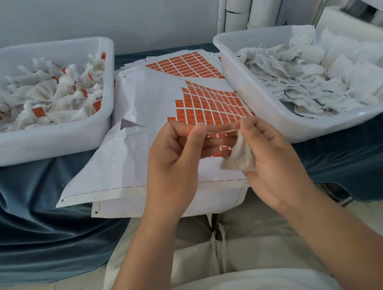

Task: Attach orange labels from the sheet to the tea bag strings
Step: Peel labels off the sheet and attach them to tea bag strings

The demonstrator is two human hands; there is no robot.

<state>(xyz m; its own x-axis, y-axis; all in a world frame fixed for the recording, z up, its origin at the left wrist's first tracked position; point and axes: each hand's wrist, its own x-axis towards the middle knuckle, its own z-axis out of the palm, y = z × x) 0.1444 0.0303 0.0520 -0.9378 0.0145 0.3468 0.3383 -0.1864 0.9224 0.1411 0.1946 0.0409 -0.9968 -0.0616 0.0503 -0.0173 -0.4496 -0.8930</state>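
At the centre of the frame, the left hand [174, 154] and right hand [269, 157] hold a thin string [220, 132] taut between them, just above the label sheet [151, 101]. The left grip is closed, thumb and fingertips pinching the string's end. The right grip is closed too, pinching the other end while its curled fingers hold the tea bag [239, 159] against the palm. Rows of orange labels [210, 106] fill the sheet's right part, which lies on blue cloth [23, 201]. At upper left, a white bin [41, 146] holds labelled bags [52, 99]. At right, a tilted bin [265, 102] holds plain bags [310, 77].
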